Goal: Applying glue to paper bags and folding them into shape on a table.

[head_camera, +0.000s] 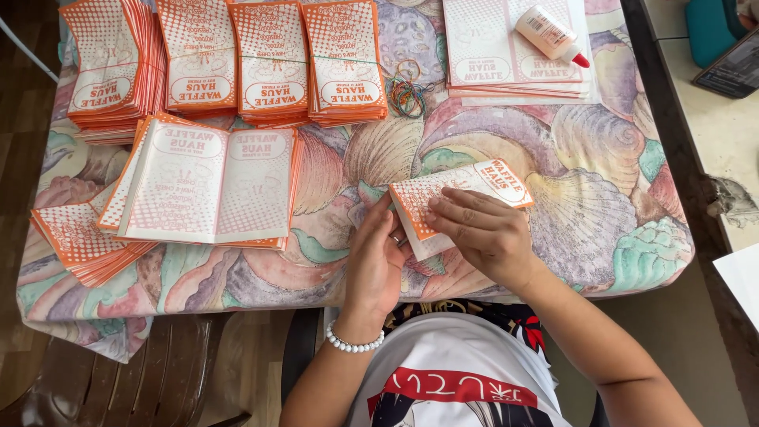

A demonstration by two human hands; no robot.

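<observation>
A paper bag (462,202) is being folded: its lower edge is pinched by the left hand (375,265), pressed under the flattened right hand (482,233); firm creasing is needed next.

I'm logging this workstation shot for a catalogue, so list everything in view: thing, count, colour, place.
paper bag in hand: one, orange and white, table centre, partly folded
banded bag stacks: four, orange and white, far left edge
flat printed sheets: one spread pile, white with orange print, left of centre
loose bag pile: one, orange, near left corner
sheet pile: one, white with orange print, far right
glue bottle: one, white with red tip, lying on the sheet pile
rubber bands: small heap, mixed colours, far centre
tablecloth: one, pastel shell pattern, covering the table
wooden chair: one, dark brown, lower left
left hand: ring and white bead bracelet, at the bag's near edge
right hand: pressing flat on the bag
</observation>
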